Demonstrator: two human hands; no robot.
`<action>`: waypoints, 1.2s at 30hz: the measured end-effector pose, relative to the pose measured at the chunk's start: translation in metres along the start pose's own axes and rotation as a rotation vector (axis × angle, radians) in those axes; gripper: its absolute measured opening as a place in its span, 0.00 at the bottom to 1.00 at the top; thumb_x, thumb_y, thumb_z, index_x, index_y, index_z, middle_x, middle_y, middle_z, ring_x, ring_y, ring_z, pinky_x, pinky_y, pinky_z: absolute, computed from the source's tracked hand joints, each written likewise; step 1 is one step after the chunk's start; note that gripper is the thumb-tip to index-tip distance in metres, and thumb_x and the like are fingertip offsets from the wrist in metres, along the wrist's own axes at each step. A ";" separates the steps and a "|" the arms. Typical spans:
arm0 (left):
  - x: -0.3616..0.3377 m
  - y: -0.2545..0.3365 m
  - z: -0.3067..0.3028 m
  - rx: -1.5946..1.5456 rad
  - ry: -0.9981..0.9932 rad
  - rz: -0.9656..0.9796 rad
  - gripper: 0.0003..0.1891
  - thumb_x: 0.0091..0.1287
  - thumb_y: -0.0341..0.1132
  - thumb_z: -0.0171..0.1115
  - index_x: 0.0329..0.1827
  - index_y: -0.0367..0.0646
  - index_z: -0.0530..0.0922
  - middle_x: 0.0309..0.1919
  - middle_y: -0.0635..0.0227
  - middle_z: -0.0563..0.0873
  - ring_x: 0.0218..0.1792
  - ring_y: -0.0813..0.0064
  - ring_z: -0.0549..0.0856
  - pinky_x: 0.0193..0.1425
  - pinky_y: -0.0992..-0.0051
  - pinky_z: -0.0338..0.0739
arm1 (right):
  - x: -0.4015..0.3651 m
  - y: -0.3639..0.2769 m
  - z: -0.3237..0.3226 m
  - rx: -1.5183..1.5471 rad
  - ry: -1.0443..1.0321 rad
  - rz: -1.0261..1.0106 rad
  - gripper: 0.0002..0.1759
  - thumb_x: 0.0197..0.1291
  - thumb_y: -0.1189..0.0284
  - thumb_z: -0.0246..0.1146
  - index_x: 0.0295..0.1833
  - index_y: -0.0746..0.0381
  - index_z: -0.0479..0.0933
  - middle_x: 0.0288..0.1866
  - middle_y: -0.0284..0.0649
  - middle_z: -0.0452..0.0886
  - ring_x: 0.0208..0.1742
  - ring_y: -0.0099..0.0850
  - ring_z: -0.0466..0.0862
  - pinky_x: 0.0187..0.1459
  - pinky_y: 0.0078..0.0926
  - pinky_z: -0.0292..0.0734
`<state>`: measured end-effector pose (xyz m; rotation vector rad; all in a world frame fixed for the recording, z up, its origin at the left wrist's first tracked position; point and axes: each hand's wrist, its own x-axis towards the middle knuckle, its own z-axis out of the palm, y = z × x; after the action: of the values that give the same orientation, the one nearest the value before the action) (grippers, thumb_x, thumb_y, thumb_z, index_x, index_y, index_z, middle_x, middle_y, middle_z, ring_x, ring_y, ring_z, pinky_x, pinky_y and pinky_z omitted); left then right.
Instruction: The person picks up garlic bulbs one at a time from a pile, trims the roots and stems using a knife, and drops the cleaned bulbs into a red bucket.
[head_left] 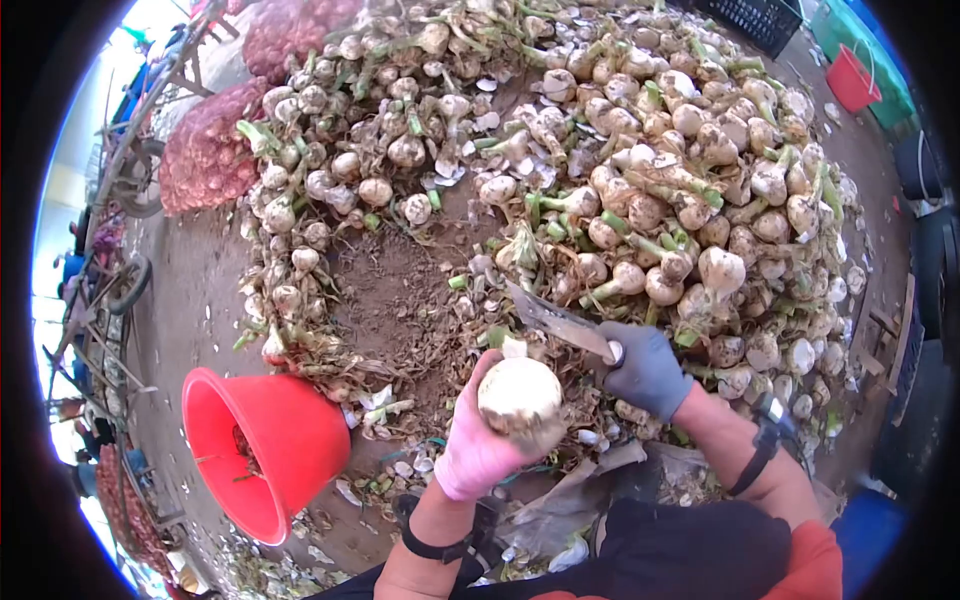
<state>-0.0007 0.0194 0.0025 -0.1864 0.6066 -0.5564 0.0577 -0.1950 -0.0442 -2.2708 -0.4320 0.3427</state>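
Observation:
My left hand (474, 456), in a pink glove, is wrapped round a large pale garlic bulb (520, 393) with its broad, whitish face turned up. A short piece of stem shows at the bulb's far edge. My right hand (650, 374), in a grey glove, grips a knife (560, 323) by its handle. Its wide, soiled blade points up and left, just beyond the bulb and apart from it. To the right and ahead lies a big heap of garlic bulbs (690, 190) with stems and dry roots.
A red bucket (310, 450) lies tilted at left with some scraps inside. More garlic (300, 200) is piled along the left, beside red mesh sacks (208, 150). Bare soil (390, 285) shows between the piles. A black crate (755, 22) and a smaller red bucket (850, 80) stand far right.

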 end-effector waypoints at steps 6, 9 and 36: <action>0.009 0.002 0.014 1.511 0.332 0.803 0.34 0.50 0.25 0.77 0.59 0.41 0.67 0.46 0.67 0.82 0.48 0.74 0.82 0.55 0.73 0.80 | -0.005 -0.014 -0.001 0.163 0.019 0.079 0.08 0.55 0.71 0.67 0.39 0.62 0.79 0.27 0.48 0.81 0.30 0.45 0.83 0.31 0.35 0.75; 0.014 0.026 -0.017 0.932 0.223 0.820 0.19 0.63 0.29 0.64 0.56 0.39 0.70 0.43 0.63 0.81 0.46 0.69 0.82 0.53 0.67 0.82 | -0.020 -0.021 0.007 0.228 0.007 -0.027 0.10 0.50 0.73 0.67 0.40 0.60 0.79 0.29 0.47 0.81 0.32 0.46 0.83 0.32 0.36 0.75; -0.004 0.132 0.042 1.699 0.498 1.434 0.30 0.50 0.25 0.71 0.60 0.41 0.74 0.63 0.58 0.75 0.68 0.62 0.70 0.73 0.64 0.65 | 0.010 0.044 0.066 0.357 -0.061 0.368 0.08 0.50 0.72 0.71 0.32 0.62 0.79 0.23 0.37 0.81 0.26 0.23 0.78 0.30 0.25 0.74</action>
<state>0.0796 0.1328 -0.0041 1.9073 0.4115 0.4546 0.0509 -0.1758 -0.1214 -1.9829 0.0251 0.6241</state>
